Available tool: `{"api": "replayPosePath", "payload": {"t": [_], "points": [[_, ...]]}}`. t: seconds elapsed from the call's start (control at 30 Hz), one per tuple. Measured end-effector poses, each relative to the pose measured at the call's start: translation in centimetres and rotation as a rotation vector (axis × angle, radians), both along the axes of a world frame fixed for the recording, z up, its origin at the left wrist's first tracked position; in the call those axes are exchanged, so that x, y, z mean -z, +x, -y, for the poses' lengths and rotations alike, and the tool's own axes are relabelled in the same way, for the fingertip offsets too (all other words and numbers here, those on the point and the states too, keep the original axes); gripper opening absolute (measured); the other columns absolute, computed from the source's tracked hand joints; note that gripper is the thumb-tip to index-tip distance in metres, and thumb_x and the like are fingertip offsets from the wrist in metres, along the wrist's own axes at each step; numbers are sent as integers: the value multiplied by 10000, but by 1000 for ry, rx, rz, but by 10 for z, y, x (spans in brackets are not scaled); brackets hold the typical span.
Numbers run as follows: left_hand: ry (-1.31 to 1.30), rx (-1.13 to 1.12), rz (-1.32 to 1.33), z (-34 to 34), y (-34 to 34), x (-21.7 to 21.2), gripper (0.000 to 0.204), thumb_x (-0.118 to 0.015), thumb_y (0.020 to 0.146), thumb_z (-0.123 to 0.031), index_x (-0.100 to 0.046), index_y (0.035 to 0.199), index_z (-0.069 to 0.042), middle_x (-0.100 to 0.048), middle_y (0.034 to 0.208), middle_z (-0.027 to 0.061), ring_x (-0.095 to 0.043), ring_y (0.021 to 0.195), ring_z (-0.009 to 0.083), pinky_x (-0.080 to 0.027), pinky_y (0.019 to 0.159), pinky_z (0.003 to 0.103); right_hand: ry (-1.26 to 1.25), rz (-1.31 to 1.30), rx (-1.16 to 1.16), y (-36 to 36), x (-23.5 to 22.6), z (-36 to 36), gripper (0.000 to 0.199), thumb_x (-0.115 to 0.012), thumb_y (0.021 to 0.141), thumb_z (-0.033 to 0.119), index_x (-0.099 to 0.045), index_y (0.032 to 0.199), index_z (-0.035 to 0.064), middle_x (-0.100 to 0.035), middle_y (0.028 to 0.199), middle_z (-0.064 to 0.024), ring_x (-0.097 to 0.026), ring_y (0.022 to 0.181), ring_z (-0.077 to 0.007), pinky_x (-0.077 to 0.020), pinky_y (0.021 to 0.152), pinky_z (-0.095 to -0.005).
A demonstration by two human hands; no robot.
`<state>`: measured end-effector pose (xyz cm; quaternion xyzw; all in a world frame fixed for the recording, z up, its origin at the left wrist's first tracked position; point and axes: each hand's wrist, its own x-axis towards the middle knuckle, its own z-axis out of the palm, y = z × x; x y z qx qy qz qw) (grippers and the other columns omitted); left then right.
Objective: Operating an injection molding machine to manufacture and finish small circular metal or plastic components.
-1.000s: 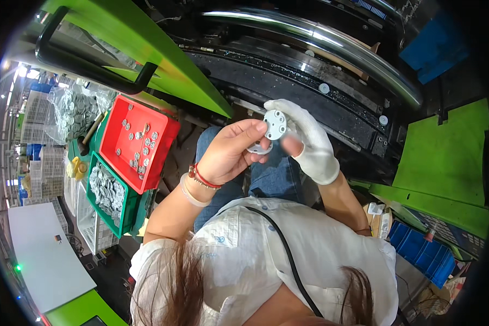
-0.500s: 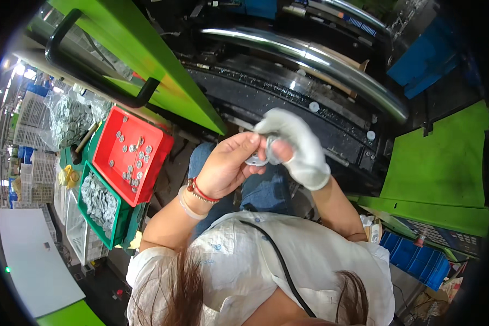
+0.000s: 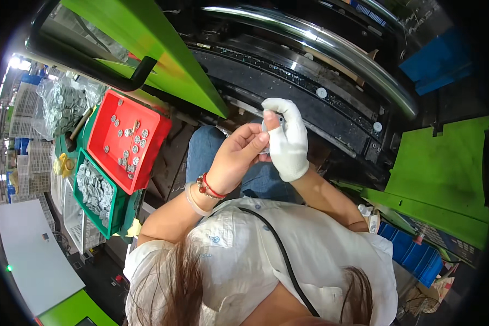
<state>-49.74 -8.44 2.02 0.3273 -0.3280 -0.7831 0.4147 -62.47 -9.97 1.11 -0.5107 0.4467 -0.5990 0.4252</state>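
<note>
My bare left hand [image 3: 238, 154], with red and beaded bracelets at the wrist, is closed, its thumb and fingertips pinching a small round grey metal part [image 3: 264, 126]. Against it sits my right hand [image 3: 289, 142] in a white glove with the thumb tip bare. Its fingers curl around metal too, and a grey edge shows beside the thumb. Both hands meet in front of my lap, and most of what they hold is covered by fingers. Whether it is one part or two I cannot tell.
To the left, a red tray [image 3: 106, 142] holds several scattered round metal parts, beside a green bin [image 3: 114, 209] heaped with grey pieces. A hammer [image 3: 73, 136] lies behind them. Ahead is a machine bed [image 3: 244, 73] under a shiny bar [image 3: 331, 43], flanked by a green door [image 3: 163, 49].
My right hand has turned more upright and its gloved fingers have curled inward over the metal. The left hand has shifted slightly right and up. The view has moved a little.
</note>
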Motion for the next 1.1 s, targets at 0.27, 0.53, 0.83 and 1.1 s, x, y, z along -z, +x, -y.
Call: {"api": "replayPosePath", "payload": {"t": [0.27, 0.53, 0.83, 1.1], "points": [[-263, -198, 314, 15, 15, -12, 185, -565, 935, -206, -590, 961, -25, -595, 790, -12, -554, 685, 65, -433, 621, 196, 96, 372, -86, -2, -17, -5, 240, -554, 927, 130, -522, 1126, -1, -585, 992, -56, -546, 857, -91, -465, 761, -226], [-262, -200, 275, 12, 2, -16, 210, -592, 918, -202, -600, 1008, -13, -603, 811, -8, -565, 718, 67, -436, 638, 199, 165, 324, -35, -14, -16, -5, 276, -628, 881, 150, -537, 1096, 2, -594, 926, -48, -543, 737, -81, -457, 652, -226], [115, 11, -126, 19, 9, -21, 186, -547, 938, -218, -594, 980, -44, -578, 769, -13, -493, 576, 55, -515, 674, 244, 36, 395, -418, -38, -28, 1, 504, -657, 860, 254, -472, 1243, -17, -544, 1196, -124, -531, 1055, -176, -398, 946, -318], [186, 103, -211, 18, 5, -29, 182, -528, 947, -225, -584, 924, -54, -563, 752, -14, -493, 570, 48, -521, 682, 259, 97, 394, -572, -46, -35, 1, 597, -717, 805, 292, -468, 1250, -18, -529, 1229, -133, -523, 1092, -189, -395, 968, -332]]}}
